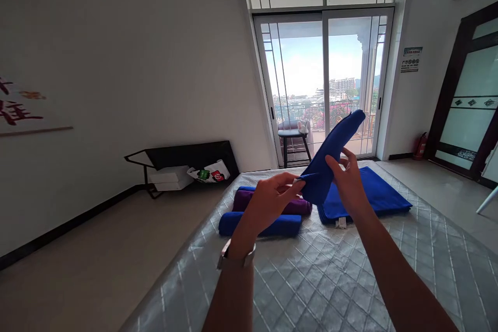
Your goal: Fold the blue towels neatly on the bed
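Observation:
A rolled blue towel [333, 153] is held up in the air above the quilted grey mattress [330, 275], slanting up to the right. My left hand [269, 201] pinches the towel's lower corner. My right hand [349, 182] wraps round the roll's lower end from the right. Beneath the hands lie a rolled blue towel [286, 225] and a rolled purple towel [241, 200] side by side. A stack of flat blue towels [383, 194] lies just right of them.
A low black rack [187, 158] with white boxes and a bag stands by the left wall. Glass sliding doors [324, 83] face a balcony with a stool [294, 141]. A red fire extinguisher [420, 146] sits at the right corner. Bare floor runs left of the mattress.

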Demonstrator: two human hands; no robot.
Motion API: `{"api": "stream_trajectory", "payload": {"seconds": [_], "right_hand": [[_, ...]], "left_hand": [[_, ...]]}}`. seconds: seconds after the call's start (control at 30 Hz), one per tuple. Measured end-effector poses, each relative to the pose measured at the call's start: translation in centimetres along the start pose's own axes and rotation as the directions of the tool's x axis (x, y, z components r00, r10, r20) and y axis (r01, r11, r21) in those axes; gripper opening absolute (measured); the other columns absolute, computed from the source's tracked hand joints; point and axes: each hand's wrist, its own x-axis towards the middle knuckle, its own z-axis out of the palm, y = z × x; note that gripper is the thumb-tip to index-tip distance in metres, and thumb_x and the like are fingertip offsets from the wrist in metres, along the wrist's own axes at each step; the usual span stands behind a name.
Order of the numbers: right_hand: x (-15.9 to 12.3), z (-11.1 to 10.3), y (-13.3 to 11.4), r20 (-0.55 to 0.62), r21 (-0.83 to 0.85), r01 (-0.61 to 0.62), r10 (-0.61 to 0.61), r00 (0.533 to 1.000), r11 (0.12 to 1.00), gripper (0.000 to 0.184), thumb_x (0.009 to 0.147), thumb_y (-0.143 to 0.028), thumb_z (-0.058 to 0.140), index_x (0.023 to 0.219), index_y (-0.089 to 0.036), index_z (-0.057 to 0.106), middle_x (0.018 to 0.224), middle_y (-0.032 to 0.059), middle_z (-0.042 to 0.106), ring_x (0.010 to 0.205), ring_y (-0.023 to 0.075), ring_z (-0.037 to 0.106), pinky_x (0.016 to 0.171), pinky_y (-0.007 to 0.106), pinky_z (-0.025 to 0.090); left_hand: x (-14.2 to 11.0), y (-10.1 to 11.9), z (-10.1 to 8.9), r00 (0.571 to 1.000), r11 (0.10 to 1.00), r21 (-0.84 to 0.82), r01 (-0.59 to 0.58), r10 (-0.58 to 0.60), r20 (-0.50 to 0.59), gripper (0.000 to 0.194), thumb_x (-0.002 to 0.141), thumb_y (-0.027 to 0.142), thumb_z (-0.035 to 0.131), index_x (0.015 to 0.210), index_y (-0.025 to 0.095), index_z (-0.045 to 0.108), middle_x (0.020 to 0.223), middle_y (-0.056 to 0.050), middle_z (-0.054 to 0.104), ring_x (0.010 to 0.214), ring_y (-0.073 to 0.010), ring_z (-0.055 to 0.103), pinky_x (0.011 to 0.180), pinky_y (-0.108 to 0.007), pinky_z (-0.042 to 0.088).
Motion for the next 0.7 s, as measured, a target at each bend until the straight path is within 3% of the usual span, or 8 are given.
{"api": "stream_trajectory", "payload": {"seconds": [0.13,0.27,0.37,0.43,0.53,0.6,0.7], "right_hand": [[-0.2,0.1,-0.3,0.02,-0.037,0.0,0.001,1.0,0.999,0.08,0.069,-0.06,0.077,0.138,-0.027,0.052,0.114,0.0051,0.065,0.082,0.0186,0.067,0.065,0.03,0.056],[-1.3,0.1,-1.8,0.253,-0.014,0.038,-0.033,0.967,0.999,0.077,0.073,-0.058,0.077,0.142,-0.031,0.054,0.126,0.0052,0.066,0.094,0.0207,0.068,0.076,0.032,0.058],[-2.4,0.0,-3.0,0.478,0.028,0.059,-0.066,0.876,0.998,0.08,0.072,-0.051,0.081,0.145,-0.035,0.052,0.135,0.0043,0.064,0.104,0.0218,0.067,0.085,0.035,0.058],[-2.9,-0.1,-3.3,0.598,0.034,0.056,-0.065,0.799,0.998,0.087,0.068,-0.045,0.085,0.147,-0.035,0.05,0.13,0.0034,0.066,0.104,0.0218,0.068,0.087,0.036,0.058],[-3.2,-0.1,-3.0,0.68,0.061,0.037,-0.069,0.73,0.997,0.093,0.064,-0.037,0.088,0.148,-0.034,0.049,0.117,0.0006,0.072,0.103,0.0213,0.069,0.089,0.037,0.059],[-3.0,0.1,-2.6,0.669,0.085,0.023,-0.074,0.74,0.996,0.084,0.066,-0.035,0.086,0.143,-0.033,0.054,0.113,-0.0003,0.073,0.104,0.0216,0.069,0.089,0.038,0.059],[-2.7,0.4,-2.2,0.584,0.064,0.033,-0.064,0.809,0.997,0.064,0.072,-0.037,0.081,0.133,-0.029,0.064,0.103,0.0004,0.076,0.097,0.0218,0.071,0.084,0.038,0.06]], "left_hand": [[0.1,0.2,0.3,0.999,0.998,-0.048,0.036,-0.037,-0.012,0.039,0.074,0.061,0.071,0.078,0.022,0.069,0.071,0.0,0.074,0.068,-0.0201,0.073,0.069,-0.03,0.059],[0.5,0.1,0.6,0.997,0.987,-0.143,0.068,-0.07,-0.012,0.039,0.069,0.059,0.073,0.079,0.021,0.072,0.069,0.001,0.073,0.069,-0.0199,0.071,0.069,-0.031,0.059],[0.6,0.4,0.7,0.997,0.975,-0.213,0.063,-0.072,-0.034,0.037,0.065,0.053,0.075,0.081,0.02,0.073,0.066,0.002,0.072,0.066,-0.0187,0.069,0.065,-0.031,0.057],[0.5,0.7,0.6,0.997,0.969,-0.242,0.053,-0.065,-0.044,0.034,0.064,0.05,0.076,0.08,0.02,0.073,0.066,0.003,0.071,0.065,-0.0182,0.068,0.064,-0.03,0.056],[0.2,1.3,0.5,0.995,0.965,-0.257,0.049,-0.069,-0.07,0.03,0.062,0.046,0.079,0.073,0.019,0.071,0.066,0.002,0.072,0.067,-0.0188,0.069,0.065,-0.03,0.057],[0.0,1.6,0.4,0.992,0.966,-0.251,0.059,-0.086,-0.096,0.032,0.062,0.047,0.08,0.073,0.019,0.07,0.066,0.001,0.072,0.065,-0.0195,0.07,0.066,-0.031,0.057],[-0.3,2.1,0.0,0.983,0.97,-0.233,0.075,-0.111,-0.146,0.04,0.063,0.054,0.08,0.079,0.018,0.07,0.068,-0.001,0.074,0.062,-0.0204,0.07,0.065,-0.034,0.059]]}}
